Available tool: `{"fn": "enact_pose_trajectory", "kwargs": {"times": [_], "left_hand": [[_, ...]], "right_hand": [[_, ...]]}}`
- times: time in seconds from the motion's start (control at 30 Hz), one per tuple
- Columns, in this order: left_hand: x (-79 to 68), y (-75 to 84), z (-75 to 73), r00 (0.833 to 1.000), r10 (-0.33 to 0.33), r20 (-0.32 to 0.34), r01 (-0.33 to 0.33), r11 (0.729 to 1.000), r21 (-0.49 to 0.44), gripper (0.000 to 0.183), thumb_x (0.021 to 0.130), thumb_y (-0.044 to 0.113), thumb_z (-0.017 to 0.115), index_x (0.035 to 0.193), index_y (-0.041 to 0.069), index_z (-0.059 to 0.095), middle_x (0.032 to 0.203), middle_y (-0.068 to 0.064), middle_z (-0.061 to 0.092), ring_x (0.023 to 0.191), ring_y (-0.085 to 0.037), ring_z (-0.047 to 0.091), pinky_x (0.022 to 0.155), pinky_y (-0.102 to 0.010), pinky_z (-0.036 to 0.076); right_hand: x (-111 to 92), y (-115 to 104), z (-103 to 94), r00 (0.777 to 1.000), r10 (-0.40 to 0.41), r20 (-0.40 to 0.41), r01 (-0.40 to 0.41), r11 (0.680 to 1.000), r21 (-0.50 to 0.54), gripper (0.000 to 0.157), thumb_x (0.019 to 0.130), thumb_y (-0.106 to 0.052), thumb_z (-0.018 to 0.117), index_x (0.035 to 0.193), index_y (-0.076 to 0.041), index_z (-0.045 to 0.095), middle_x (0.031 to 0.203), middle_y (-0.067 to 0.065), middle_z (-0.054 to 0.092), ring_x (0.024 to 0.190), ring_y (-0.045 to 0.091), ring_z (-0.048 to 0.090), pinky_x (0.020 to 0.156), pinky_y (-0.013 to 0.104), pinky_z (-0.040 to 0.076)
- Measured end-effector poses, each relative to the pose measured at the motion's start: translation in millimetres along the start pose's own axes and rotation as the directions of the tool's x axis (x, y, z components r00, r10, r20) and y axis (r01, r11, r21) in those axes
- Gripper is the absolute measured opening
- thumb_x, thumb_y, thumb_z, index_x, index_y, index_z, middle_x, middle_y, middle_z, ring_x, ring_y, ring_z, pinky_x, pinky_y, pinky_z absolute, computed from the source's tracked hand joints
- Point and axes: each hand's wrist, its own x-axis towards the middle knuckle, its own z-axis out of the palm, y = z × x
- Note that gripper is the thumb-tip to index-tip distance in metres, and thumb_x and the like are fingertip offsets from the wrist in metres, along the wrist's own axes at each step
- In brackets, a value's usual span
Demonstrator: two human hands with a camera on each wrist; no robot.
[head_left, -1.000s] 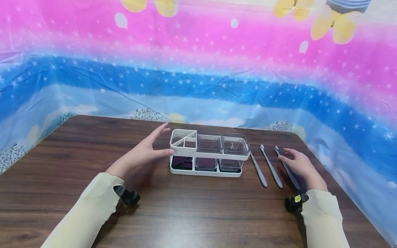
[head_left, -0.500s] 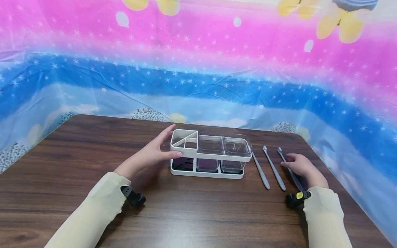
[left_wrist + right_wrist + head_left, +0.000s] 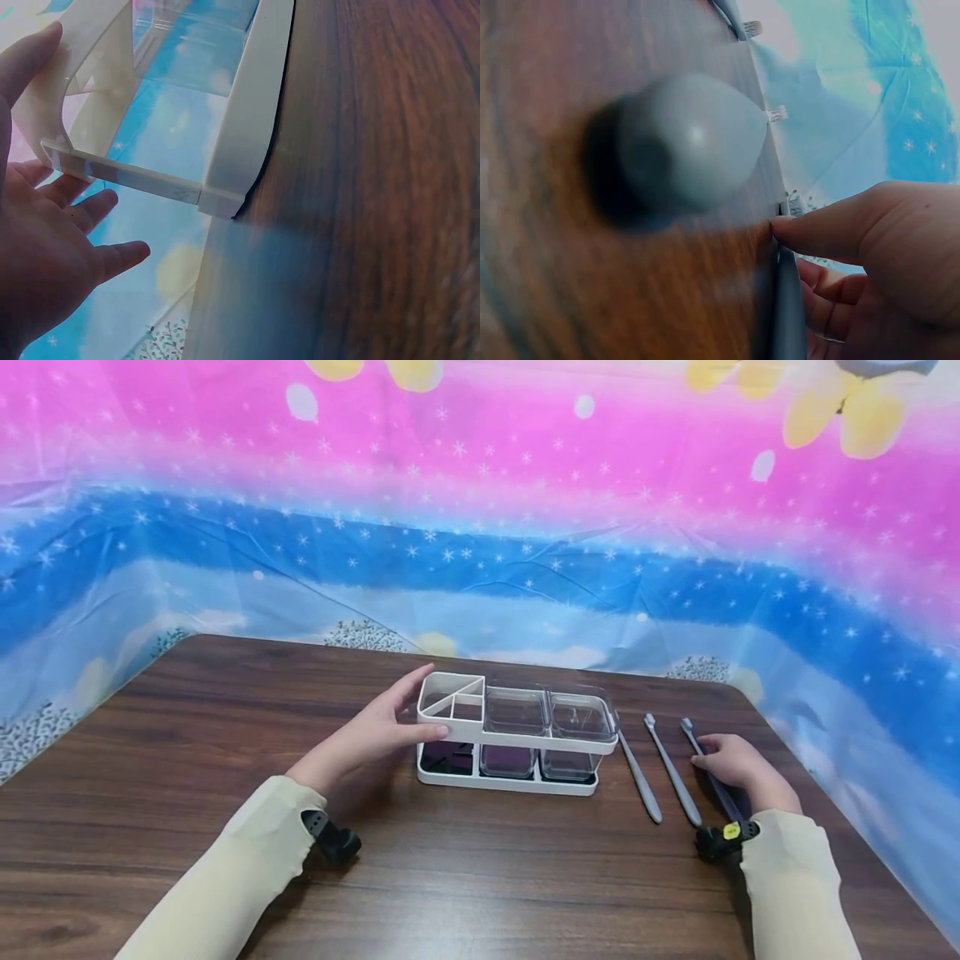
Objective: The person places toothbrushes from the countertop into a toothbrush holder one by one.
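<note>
A white two-tier toothbrush holder [image 3: 517,739] with clear cups [image 3: 577,718] in its right part stands on the table. At its left end is my left hand [image 3: 375,727], thumb on the front of the upper tier and fingers behind, gripping it. The left wrist view shows the holder's side bar [image 3: 127,176] beside the fingers. To the right lie three grey toothbrushes, side by side. My right hand [image 3: 746,768] pinches the rightmost toothbrush [image 3: 723,789] between thumb and fingers, near the table. The middle toothbrush [image 3: 672,772] and the left toothbrush [image 3: 637,777] are untouched.
A brown wood-grain table [image 3: 480,868] lies under everything. Behind it hangs a pink and blue printed cloth [image 3: 480,510]. In the right wrist view a blurred rounded handle end [image 3: 697,139] is close to the camera.
My left hand has moved right onto the holder's end and now grips it. My right hand has lowered slightly and closed its thumb and fingers on the rightmost toothbrush. The view has shifted a little.
</note>
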Motion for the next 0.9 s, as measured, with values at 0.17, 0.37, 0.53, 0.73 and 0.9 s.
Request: {"fn": "enact_pose_trajectory", "kwargs": {"times": [0.17,0.37,0.53,0.73,0.9], "left_hand": [[-0.3,0.6,0.6,1.0,0.002,0.001,-0.002,1.0,-0.01,0.089,0.073,0.037,0.073,0.143,0.032,0.017,0.144,-0.005,0.028,0.13,-0.029,0.031,0.102,-0.047,0.031],[-0.8,0.3,0.1,1.0,0.016,0.005,-0.016,1.0,0.022,0.088,0.074,0.039,0.071,0.142,0.033,0.016,0.146,-0.006,0.024,0.133,-0.03,0.024,0.104,-0.05,0.025],[-0.4,-0.1,0.2,1.0,-0.002,0.007,0.001,0.999,0.039,0.088,0.074,0.043,0.07,0.142,0.035,0.016,0.147,-0.003,0.022,0.135,-0.026,0.022,0.105,-0.049,0.025],[0.8,0.3,0.7,1.0,0.009,0.002,-0.009,0.998,0.059,0.089,0.074,0.041,0.071,0.143,0.031,0.015,0.147,-0.007,0.023,0.134,-0.027,0.023,0.104,-0.049,0.027],[0.6,0.3,-0.3,1.0,0.014,0.008,-0.015,0.998,0.063,0.089,0.074,0.041,0.071,0.142,0.034,0.015,0.147,-0.006,0.023,0.133,-0.029,0.025,0.104,-0.05,0.027]], "right_hand": [[0.1,-0.9,0.4,1.0,-0.015,-0.017,0.015,1.0,-0.011,0.045,0.089,-0.017,0.051,0.124,0.011,0.045,0.119,0.036,0.045,0.104,0.046,0.046,0.084,0.054,0.04],[-1.8,-2.3,-0.2,0.999,-0.037,-0.038,0.036,0.999,-0.021,0.041,0.088,-0.013,0.05,0.12,0.012,0.048,0.113,0.034,0.05,0.099,0.043,0.051,0.081,0.053,0.042],[-3.6,-2.1,-1.3,0.997,-0.061,-0.049,0.06,0.998,-0.005,0.039,0.087,-0.01,0.05,0.119,0.013,0.049,0.109,0.033,0.053,0.095,0.041,0.054,0.078,0.05,0.044],[-6.6,-7.5,-6.5,0.991,-0.073,-0.114,0.077,0.996,0.035,0.04,0.09,-0.012,0.047,0.122,0.011,0.046,0.094,0.025,0.058,0.072,0.025,0.054,0.061,0.037,0.045],[-15.7,-24.8,-24.1,0.976,-0.118,-0.183,0.134,0.988,0.077,0.043,0.091,-0.013,0.044,0.128,0.009,0.041,0.088,0.019,0.055,0.062,0.02,0.048,0.052,0.03,0.038]]}}
